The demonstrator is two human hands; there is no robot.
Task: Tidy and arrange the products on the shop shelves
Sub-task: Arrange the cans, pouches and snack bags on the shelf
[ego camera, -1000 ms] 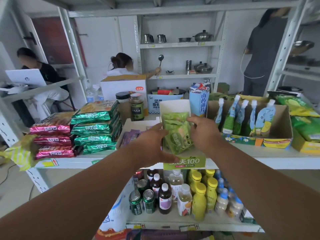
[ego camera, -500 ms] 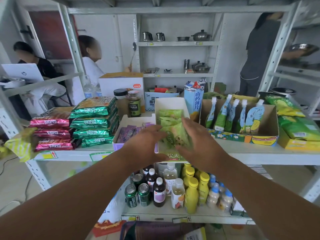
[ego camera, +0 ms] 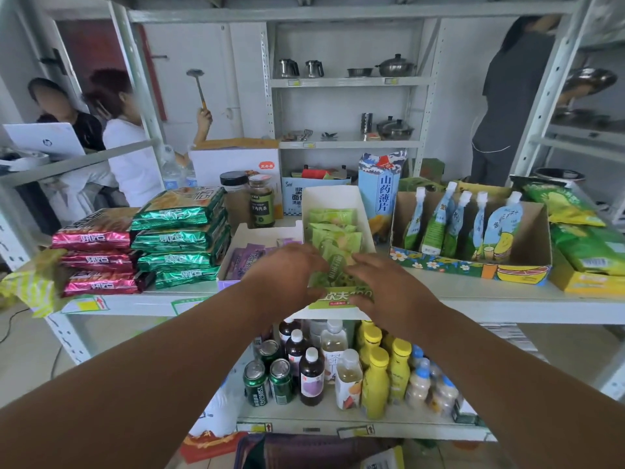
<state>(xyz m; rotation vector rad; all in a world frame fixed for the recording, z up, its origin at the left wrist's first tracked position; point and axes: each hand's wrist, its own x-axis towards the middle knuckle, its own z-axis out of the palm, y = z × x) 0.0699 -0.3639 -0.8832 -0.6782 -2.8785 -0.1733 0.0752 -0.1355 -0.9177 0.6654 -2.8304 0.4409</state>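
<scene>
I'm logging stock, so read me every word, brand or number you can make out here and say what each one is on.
"hp": laptop lid.
"山药薄片": tall blue carton.
"TSINGTAO": green can, partly readable.
"茶": tea bottle label.
"100": green box front, the rest hidden by the hands.
Green packs, pink packs, jar, pouches and shelf tags: blurred, unreadable.

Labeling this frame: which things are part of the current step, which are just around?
In use:
left hand
right hand
green packets
white box

Just around:
purple packets
drink pouches
bottles
cans
jar
</scene>
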